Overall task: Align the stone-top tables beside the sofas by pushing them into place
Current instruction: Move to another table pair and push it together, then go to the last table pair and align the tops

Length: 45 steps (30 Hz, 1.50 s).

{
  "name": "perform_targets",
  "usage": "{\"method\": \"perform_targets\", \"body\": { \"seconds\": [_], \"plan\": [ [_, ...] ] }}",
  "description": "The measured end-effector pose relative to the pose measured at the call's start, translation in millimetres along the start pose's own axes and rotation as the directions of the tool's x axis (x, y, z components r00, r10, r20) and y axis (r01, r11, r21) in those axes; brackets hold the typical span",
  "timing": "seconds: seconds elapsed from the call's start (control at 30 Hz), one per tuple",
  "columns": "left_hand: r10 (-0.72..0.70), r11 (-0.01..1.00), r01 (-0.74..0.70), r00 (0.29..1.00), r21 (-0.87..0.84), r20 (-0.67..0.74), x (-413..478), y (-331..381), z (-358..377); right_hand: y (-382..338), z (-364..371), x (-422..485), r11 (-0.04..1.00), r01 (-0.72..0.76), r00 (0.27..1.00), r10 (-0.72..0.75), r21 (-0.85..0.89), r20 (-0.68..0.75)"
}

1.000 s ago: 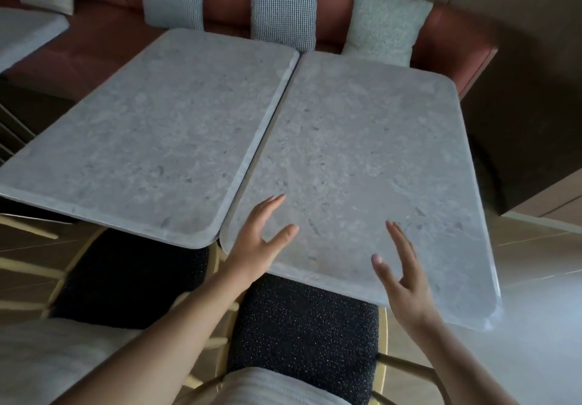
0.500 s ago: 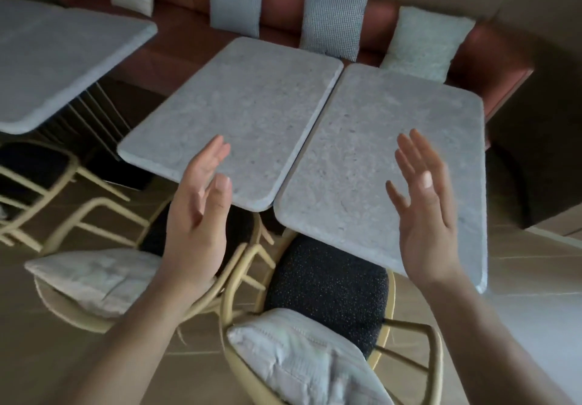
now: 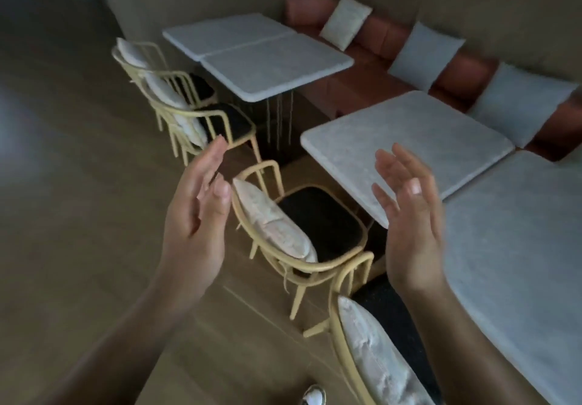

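Two grey stone-top tables stand side by side at the right: one (image 3: 409,140) in the middle, the other (image 3: 519,247) running off the right edge. A second pair of stone tables (image 3: 261,55) stands further back on the left, joined along one seam. All sit beside the rust-coloured sofa (image 3: 371,89). My left hand (image 3: 198,215) and my right hand (image 3: 412,215) are raised in the air, palms facing each other, fingers straight, touching nothing. The right hand hovers in front of the near table's corner.
Cream-framed chairs with black seats and white cushions stand in front of the tables: one (image 3: 302,228) between my hands, one (image 3: 378,357) at the bottom right, two (image 3: 189,102) by the far tables. Grey and white pillows (image 3: 425,55) line the sofa. Wooden floor (image 3: 78,215) spreads left.
The view has swung left and pulled back from the near tables, bringing the far pair into sight. Both hands stay lifted off the tabletop, open in the air.
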<state>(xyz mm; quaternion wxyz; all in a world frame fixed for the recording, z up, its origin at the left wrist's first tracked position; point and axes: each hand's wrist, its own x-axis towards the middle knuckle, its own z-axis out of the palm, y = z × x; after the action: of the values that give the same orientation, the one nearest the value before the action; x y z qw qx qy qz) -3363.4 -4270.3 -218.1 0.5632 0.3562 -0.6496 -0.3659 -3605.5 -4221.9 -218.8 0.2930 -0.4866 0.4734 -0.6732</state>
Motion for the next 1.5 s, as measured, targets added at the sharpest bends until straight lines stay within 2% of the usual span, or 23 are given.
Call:
{"method": "perform_targets", "body": {
  "seconds": [0.17, 0.3, 0.43, 0.6, 0.77, 0.93, 1.03, 1.23, 1.5],
  "plan": [
    [0.003, 0.982, 0.053, 0.956, 0.182, -0.293, -51.5, 30.1, -93.1, -6.2, 100.6, -9.0, 0.987, -0.036, 0.973, -0.001, 0.157, 0.23],
    [0.07, 0.937, 0.13, 0.839, 0.323, -0.539, -101.6, 66.2, -140.5, -17.3, 179.9, -21.8, 0.948, -0.129, 0.88, -0.025, 0.29, 0.475],
    [0.131, 0.876, 0.277, 0.65, 0.395, -0.748, -174.9, 107.3, -163.1, -33.5, 252.0, -60.4, 0.909, -0.214, 0.68, -0.123, 0.357, 0.723],
    [0.231, 0.806, 0.435, 0.393, 0.401, -0.89, -270.2, 154.1, -169.3, -62.8, 313.4, -150.2, 0.826, -0.406, 0.427, -0.206, 0.39, 0.88],
    [0.329, 0.771, 0.533, 0.135, 0.348, -0.935, -371.1, 211.4, -158.6, -104.6, 334.9, -269.7, 0.78, -0.534, 0.142, -0.297, 0.326, 0.944],
    [0.425, 0.752, 0.585, -0.079, 0.303, -0.902, -478.4, 266.9, -147.0, -156.7, 337.3, -390.3, 0.759, -0.593, -0.08, -0.385, 0.267, 0.919],
    [0.476, 0.734, 0.611, -0.149, 0.298, -0.867, -548.5, 298.3, -149.7, -188.9, 336.4, -468.5, 0.757, -0.603, -0.17, -0.428, 0.25, 0.888],
    [0.51, 0.732, 0.624, -0.236, 0.273, -0.827, -672.7, 353.5, -170.7, -234.6, 333.2, -613.0, 0.769, -0.603, -0.268, -0.447, 0.213, 0.854],
    [0.485, 0.751, 0.61, -0.248, 0.253, -0.839, -780.7, 386.5, -262.3, -267.2, 380.3, -738.5, 0.788, -0.596, -0.292, -0.392, 0.155, 0.872]
  ]
}}
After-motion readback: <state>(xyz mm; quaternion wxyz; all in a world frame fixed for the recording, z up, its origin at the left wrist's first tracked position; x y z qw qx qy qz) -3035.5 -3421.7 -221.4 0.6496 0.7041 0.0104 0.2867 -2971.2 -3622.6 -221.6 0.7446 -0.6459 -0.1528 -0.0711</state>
